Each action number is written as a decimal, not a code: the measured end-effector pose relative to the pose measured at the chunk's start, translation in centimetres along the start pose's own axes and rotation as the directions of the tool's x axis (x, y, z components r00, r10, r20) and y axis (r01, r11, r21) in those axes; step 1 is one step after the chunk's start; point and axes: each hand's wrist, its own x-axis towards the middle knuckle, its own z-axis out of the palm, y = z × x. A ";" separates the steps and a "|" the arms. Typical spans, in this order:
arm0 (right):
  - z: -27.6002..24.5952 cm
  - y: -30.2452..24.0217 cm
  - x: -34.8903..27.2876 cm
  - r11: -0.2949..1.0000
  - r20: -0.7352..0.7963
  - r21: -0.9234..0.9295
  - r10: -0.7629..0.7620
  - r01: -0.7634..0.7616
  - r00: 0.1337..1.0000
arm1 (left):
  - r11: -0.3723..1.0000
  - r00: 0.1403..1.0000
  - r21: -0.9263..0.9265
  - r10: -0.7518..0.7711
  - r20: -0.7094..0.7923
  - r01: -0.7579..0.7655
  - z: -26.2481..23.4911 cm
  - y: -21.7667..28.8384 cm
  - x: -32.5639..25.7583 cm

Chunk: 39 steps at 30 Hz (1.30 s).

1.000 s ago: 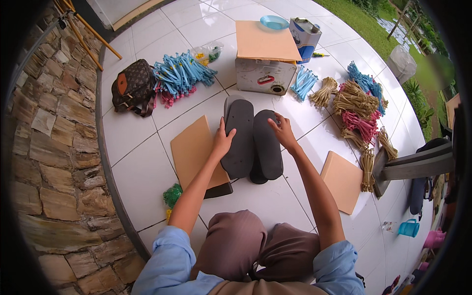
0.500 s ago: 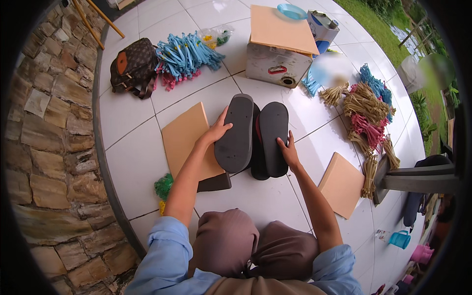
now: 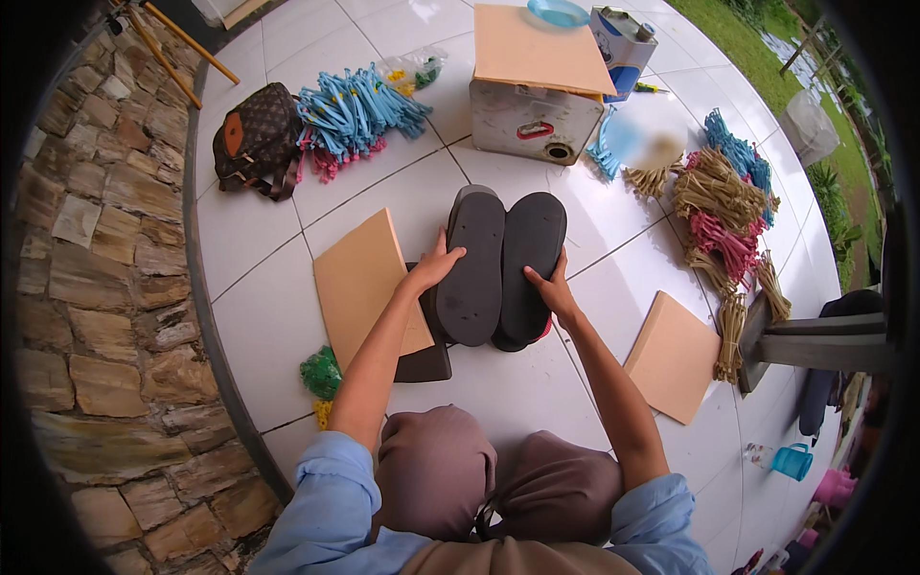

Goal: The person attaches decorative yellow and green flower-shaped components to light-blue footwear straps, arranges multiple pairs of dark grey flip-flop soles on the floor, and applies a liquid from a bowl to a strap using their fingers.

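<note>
Two dark grey sandal soles stand side by side over the tiled floor, their long edges touching or nearly so. My left hand [image 3: 439, 267] grips the left sole [image 3: 476, 273], which has small holes in it. Along the outer edge of the right sole [image 3: 533, 244], my right hand [image 3: 553, 286] is closed with its thumb on the face. More dark soles show partly behind both, with a bit of red at the lower right. A tan board [image 3: 369, 278] lies left of my left hand, over a dark block [image 3: 425, 365].
Ahead stands a metal box [image 3: 522, 125] topped by a tan sheet. Blue straps [image 3: 359, 110] and a brown backpack [image 3: 254, 139] lie far left. Tan, pink and blue strap bundles [image 3: 714, 196] are piled right, near another tan board [image 3: 674, 359]. A stone wall [image 3: 125, 316] borders the left.
The left sole has moved right and turned more upright, closing the gap to the right sole. My right hand has shifted slightly left with its sole.
</note>
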 end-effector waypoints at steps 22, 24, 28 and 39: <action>-1.7 -0.6 0.5 0.989 0.126 -0.035 0.144 -0.140 0.982 | 0.872 1.000 -0.490 -0.008 0.030 0.022 1.6 -1.1 -0.9; -0.7 -1.4 0.3 0.985 0.113 -0.098 0.154 -0.143 0.982 | 0.892 1.000 -0.452 -0.012 0.019 0.019 1.7 -0.8 -1.5; -0.7 -0.8 -0.3 0.995 0.118 -0.090 0.051 -0.040 0.992 | 0.892 0.998 -0.451 -0.009 -0.069 -0.023 3.0 -0.4 -2.2; 6.2 -9.5 -1.0 0.613 -0.106 -0.598 -0.699 0.516 0.708 | 0.866 0.730 -0.199 0.240 -0.640 -0.459 -2.7 -4.4 -6.5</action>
